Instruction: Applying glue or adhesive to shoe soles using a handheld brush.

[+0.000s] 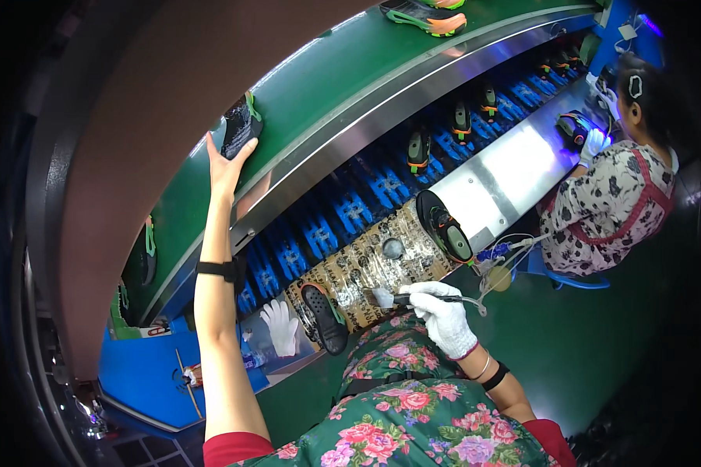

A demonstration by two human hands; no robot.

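My bare left hand [227,162] reaches up to the green belt, with thumb and fingers around a dark shoe sole [240,128] edged in green. My right hand [444,315], in a white glove, grips a brush [380,297] by its dark handle; the pale bristles point left, over a work surface [358,265] covered with brown patterned paper and clear film. A black sole [323,315] with a dotted inside and green-orange edge lies left of the brush. Beyond it to the right, a black shoe [444,229] rests near the metal plate.
Behind the work surface runs a blue slatted conveyor [350,206] carrying several dark shoes [418,152]. More soles [424,19] lie on the green belt [319,86]. A loose white glove [280,327] sits at the left. At the right, a co-worker [615,187] handles a shoe under violet light.
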